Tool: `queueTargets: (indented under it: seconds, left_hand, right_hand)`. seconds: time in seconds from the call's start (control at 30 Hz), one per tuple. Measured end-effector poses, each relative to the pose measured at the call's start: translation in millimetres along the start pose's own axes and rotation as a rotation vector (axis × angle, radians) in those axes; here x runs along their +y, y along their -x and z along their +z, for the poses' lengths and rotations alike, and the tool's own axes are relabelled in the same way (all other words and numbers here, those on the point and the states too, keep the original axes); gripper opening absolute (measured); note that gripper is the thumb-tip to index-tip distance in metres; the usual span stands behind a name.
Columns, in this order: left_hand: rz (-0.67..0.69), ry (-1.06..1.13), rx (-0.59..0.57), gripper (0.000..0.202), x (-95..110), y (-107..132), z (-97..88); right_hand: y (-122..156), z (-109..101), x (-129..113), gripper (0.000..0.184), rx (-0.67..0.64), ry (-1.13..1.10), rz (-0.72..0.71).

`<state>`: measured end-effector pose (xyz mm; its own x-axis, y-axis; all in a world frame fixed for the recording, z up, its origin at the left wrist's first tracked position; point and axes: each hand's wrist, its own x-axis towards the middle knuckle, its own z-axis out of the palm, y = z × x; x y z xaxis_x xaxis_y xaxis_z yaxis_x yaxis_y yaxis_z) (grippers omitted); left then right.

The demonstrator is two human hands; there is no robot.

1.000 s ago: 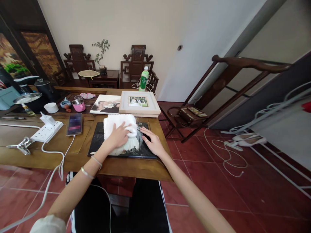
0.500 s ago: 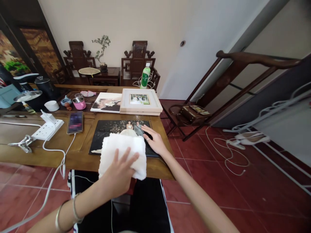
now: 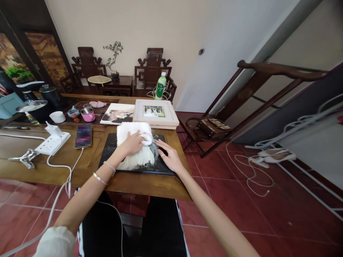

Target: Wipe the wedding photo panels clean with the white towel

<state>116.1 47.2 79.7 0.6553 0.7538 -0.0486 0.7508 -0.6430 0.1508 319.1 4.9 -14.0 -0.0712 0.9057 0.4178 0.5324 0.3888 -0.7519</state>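
Note:
A dark wedding photo album [image 3: 107, 157] lies flat near the table's front edge. Over its upper part is a white towel [image 3: 124, 131], pressed down by my left hand [image 3: 134, 142], whose fingers curl on the cloth and crumple its right side. The towel hides the heads of the pictured couple; the white gown's skirt shows below. My right hand [image 3: 169, 157] rests on the album's right side, fingers stretched out flat, with a ring on one finger.
Behind the album lie a white-edged photo print [image 3: 115, 110] and a white picture frame [image 3: 171, 114], with a green bottle [image 3: 160, 86] beyond. To the left are a phone [image 3: 83, 135] on a cable, a power strip [image 3: 57, 141] and a pink cup [image 3: 88, 115]. A wooden chair [image 3: 246, 89] stands at right.
My left hand has pushed the towel away from me, from the album's front edge to its far edge. The gown is now uncovered. My right hand stays in place.

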Motion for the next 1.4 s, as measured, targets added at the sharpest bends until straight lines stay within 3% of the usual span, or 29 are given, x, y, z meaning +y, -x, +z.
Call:
queueTargets:
  seconds: [0.1, 0.3, 0.37, 0.5, 0.77, 0.9, 1.07, 1.3, 1.4]
  left_hand:
    - [0.003, 0.006, -0.044, 0.043, 16, 28, 0.5]
    - [0.036, 0.020, -0.244, 0.040, 63, 116, -0.1]
    - [0.049, 0.044, -0.278, 0.038, 68, 130, -2.0]
    - [0.077, 0.085, -0.269, 0.043, 53, 114, -5.2]
    - [-0.027, 0.096, -0.127, 0.048, -14, 17, -1.9]
    - [-0.055, 0.079, -0.012, 0.049, -31, 6, -0.9]
    - [-0.045, 0.067, 0.032, 0.046, -23, 28, 3.0]
    - [0.078, 0.173, -0.106, 0.050, 30, 121, 13.4]
    - [0.109, 0.222, -0.161, 0.045, 41, 144, 12.3]
  right_hand:
    - [0, 0, -1, 0.036, 0.001, -0.005, 0.006]
    - [0, 0, -2, 0.035, 0.004, 0.011, 0.011]
    - [0, -1, -3, 0.035, 0.001, -0.002, 0.008]
    - [-1, 0, -2, 0.035, 0.001, -0.014, 0.003]
    - [1, 1, 2, 0.035, 0.008, -0.017, -0.006]
    - [1, 1, 2, 0.036, 0.001, -0.018, -0.003]
    - [1, 1, 1, 0.036, 0.005, -0.020, -0.004]
    - [1, 1, 0, 0.035, 0.007, 0.000, -0.013]
    - [1, 1, -1, 0.035, 0.005, 0.010, -0.013]
